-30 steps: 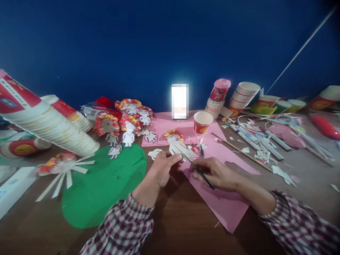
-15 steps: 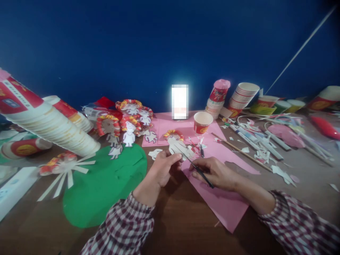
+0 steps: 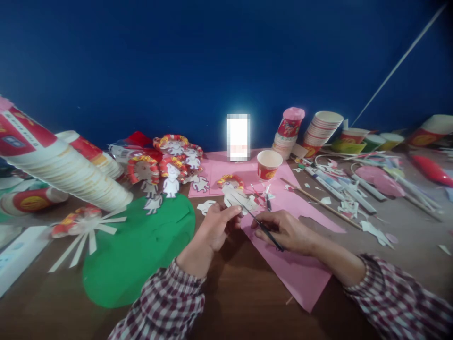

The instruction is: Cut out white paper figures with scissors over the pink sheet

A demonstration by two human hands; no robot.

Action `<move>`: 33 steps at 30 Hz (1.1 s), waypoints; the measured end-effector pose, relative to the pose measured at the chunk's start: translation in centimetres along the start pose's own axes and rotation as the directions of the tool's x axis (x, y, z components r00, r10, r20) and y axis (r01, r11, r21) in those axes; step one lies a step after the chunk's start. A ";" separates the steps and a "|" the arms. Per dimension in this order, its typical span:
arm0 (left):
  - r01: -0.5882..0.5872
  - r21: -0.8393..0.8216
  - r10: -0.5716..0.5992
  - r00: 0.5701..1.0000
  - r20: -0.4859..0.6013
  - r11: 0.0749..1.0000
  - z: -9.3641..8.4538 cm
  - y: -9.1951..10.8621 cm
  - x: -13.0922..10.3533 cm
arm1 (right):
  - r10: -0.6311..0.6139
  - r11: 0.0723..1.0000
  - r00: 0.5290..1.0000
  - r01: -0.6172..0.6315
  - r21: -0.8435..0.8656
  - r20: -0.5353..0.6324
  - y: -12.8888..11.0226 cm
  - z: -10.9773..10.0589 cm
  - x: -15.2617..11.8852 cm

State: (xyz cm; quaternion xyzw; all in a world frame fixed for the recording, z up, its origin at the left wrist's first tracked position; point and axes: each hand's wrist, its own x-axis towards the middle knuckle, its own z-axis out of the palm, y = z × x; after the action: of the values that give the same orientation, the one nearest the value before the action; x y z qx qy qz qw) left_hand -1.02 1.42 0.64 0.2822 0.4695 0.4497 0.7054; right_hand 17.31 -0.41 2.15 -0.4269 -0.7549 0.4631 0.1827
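Observation:
My left hand is closed, thumb and fingers pinching the near edge of a white paper cutout. Behind that cutout a curled red-and-yellow paper ring shows; whether they are joined I cannot tell. My right hand is closed around a slim black tool with a thin pointed end. Its tip reaches the cutout beside my left thumb, and its exact kind is unclear. Under my right hand lies pink paper. A small white cutout rests left of my left hand.
A red paper cup stands behind my hands. Stacked cups lean at the left above a green sheet. Finished-looking ring figures stand beyond it. A wooden stick, markers and scraps lie at the right.
The camera view has shifted very slightly. Both hands keep nearly the same grip and place, and the tool tip stays at the white cutout.

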 end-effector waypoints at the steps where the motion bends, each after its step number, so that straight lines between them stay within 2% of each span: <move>1: -0.001 -0.006 0.001 1.000 0.000 1.000 0.0 0.0 0.0 | 0.005 1.000 1.000 -0.005 0.026 0.011 0.1 0.0 0.0; 7: -0.003 -0.004 0.003 1.000 0.017 1.000 0.1 0.0 -0.2 | 0.000 0.987 0.998 -0.011 0.162 0.069 0.4 0.1 0.1; 15: -0.023 0.089 0.016 0.996 0.085 0.996 0.0 -0.2 -0.2 | -0.001 0.993 0.998 -0.006 0.122 0.061 0.5 -0.1 -0.2; 22: 0.016 0.029 -0.018 0.998 0.055 0.999 0.2 -0.1 -0.3 | -0.029 0.999 0.999 0.028 0.026 0.014 0.1 -0.1 -0.1; 33: 0.023 0.003 -0.023 0.999 0.048 1.000 0.3 0.0 -0.5 | -0.037 0.999 0.999 0.037 -0.011 0.008 0.3 -0.2 0.0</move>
State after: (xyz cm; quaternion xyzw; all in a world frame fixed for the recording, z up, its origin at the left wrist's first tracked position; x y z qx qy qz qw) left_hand -0.78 1.00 1.00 0.2885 0.4562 0.4342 0.7212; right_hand 17.55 -0.24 1.99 -0.4122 -0.7660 0.4569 0.1860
